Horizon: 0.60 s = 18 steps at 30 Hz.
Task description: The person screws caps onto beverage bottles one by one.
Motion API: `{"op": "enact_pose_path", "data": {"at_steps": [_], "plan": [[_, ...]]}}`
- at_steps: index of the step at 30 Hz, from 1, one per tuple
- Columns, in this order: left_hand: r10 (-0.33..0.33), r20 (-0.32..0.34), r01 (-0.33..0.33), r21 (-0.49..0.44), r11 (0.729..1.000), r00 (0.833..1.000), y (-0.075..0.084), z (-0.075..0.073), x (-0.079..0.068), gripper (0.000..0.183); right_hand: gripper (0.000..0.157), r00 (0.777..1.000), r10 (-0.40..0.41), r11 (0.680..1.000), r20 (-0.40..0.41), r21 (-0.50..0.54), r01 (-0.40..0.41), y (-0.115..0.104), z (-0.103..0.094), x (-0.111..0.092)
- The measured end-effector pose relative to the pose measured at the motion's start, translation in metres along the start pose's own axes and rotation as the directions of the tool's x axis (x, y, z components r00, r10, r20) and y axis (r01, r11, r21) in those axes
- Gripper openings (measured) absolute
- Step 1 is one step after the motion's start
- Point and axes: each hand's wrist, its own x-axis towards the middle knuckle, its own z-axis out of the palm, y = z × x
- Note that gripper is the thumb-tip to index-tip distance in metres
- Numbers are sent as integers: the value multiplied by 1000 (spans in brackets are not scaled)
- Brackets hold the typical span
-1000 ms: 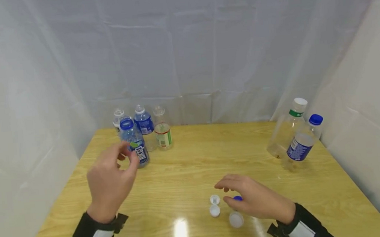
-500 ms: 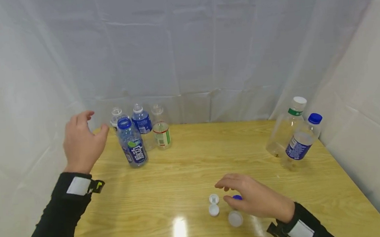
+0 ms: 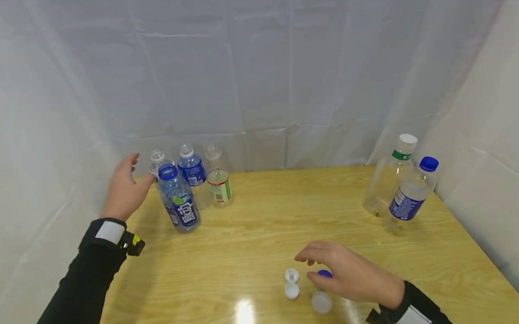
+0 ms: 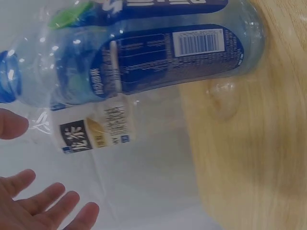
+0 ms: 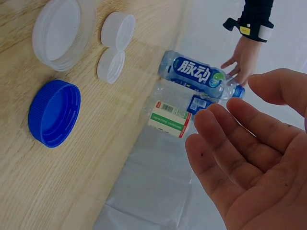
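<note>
My left hand (image 3: pixel 126 188) reaches to the back left, fingers spread, holding nothing. Beside it stands a clear bottle with a white label (image 4: pixel 98 125), mostly hidden in the head view by an uncapped blue-tinted drink bottle (image 3: pixel 179 202). In the left wrist view my thumb (image 4: pixel 12 124) is near the clear bottle's upper part; whether they touch, I cannot tell. My right hand (image 3: pixel 350 272) hovers with loosely bent fingers and nothing in them. Around it on the table lie a blue cap (image 5: pixel 54 114), two small white caps (image 5: pixel 117 31) and a wide translucent cap (image 3: pixel 321 302).
An uncapped bottle with a blue label (image 3: pixel 192 170) and another with a green-and-white label (image 3: pixel 219 186) stand at the back left. To the right are a tall white-capped bottle (image 3: pixel 388 181) and a blue-capped one (image 3: pixel 408 200). White sheeting (image 3: pixel 260 69) surrounds the wooden table (image 3: pixel 265 223).
My left hand has moved from in front of the blue-tinted bottle to its left, then in toward the clear bottle behind, its fingers spreading. The right hand has stayed over the caps.
</note>
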Motion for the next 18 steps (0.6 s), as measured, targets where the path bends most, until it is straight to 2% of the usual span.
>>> {"op": "enact_pose_path", "data": {"at_steps": [8, 12, 18], "plan": [[3, 91, 9, -129, 992, 996, -16, 11, 11, 76, 31, 1000, 20, 1000, 18, 10, -20, 3, 0, -1], [1, 103, 15, -160, 987, 995, -21, 14, 13, 75, 30, 999, 41, 999, 36, 20, -41, 4, -1, -1], [33, 108, -10, -207, 978, 994, -23, 17, 16, 75, 30, 998, 51, 999, 40, 12, -51, 4, -3, -2]]}}
